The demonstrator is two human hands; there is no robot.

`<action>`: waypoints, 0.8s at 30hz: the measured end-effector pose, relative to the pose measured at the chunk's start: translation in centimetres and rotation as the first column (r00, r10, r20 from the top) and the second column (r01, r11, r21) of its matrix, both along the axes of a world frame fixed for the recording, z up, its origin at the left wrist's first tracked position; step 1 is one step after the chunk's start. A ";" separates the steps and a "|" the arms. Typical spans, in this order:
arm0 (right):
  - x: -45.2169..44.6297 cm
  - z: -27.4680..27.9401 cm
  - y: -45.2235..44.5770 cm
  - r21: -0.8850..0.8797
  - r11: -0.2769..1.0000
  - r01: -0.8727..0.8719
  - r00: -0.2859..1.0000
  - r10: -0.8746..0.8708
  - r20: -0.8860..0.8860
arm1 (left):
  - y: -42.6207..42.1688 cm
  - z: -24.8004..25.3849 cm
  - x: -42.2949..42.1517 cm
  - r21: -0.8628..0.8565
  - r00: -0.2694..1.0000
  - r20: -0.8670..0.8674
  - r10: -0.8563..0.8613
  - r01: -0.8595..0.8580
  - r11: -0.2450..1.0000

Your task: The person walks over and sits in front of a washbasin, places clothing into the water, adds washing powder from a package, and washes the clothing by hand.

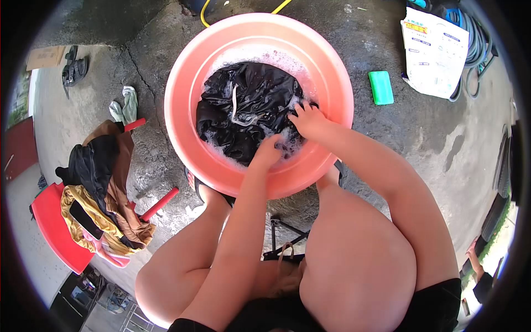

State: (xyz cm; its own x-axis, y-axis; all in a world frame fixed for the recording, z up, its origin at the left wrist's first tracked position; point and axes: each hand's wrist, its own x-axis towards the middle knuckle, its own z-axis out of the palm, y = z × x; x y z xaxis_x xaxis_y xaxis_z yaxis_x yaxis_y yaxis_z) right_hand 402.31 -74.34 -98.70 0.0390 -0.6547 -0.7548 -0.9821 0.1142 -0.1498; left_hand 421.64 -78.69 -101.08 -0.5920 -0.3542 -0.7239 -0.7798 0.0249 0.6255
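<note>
Soaking in a pink plastic basin (182,72) of sudsy water is a wet black garment (260,83), bunched up, with a pale drawstring (235,105) lying across it. My left hand (267,152) is at the garment's near edge, its fingers curled in against the cloth and partly hidden by suds. To the right of it, my right hand (308,119) lies over the garment's right edge with its fingers spread. White foam (290,145) shows between the two hands.
On the left, a red stool (52,221) bears piled clothes (99,166) and a phone (86,218). A green soap-like block (380,87) and a printed white bag (434,52) are at right, beside a coiled hose (480,44). Sandals (74,69) lie upper left. A person (481,276) shows far right.
</note>
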 end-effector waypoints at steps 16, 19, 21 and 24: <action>-5.0 10.6 0.4 -0.302 0.912 0.277 0.918 -0.158 0.365 | -9.1 11.1 -0.6 0.401 0.994 0.012 0.105 -0.100 0.911; -5.8 9.6 -0.3 -0.260 0.906 0.334 0.880 -0.201 0.430 | -9.1 9.9 -0.3 0.254 0.998 -0.006 0.070 -0.066 0.965; -6.3 10.5 -1.1 -0.219 0.810 0.544 0.704 -0.299 0.644 | -8.9 9.1 0.0 0.080 0.951 -0.153 0.268 -0.259 0.963; -6.3 9.3 -2.1 -0.186 0.517 0.835 0.404 -0.348 0.846 | -9.0 9.7 -0.8 0.175 0.689 -0.502 0.522 -0.510 0.842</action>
State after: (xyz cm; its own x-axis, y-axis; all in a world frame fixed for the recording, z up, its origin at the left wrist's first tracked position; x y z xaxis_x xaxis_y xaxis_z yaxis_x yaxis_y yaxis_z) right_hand 396.01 -76.46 -89.38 -0.2497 -0.9424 -0.2226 -0.2452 0.2839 -0.9270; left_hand 420.80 -87.72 -91.42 -0.5996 -0.7056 -0.3777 -0.2288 -0.3011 0.9258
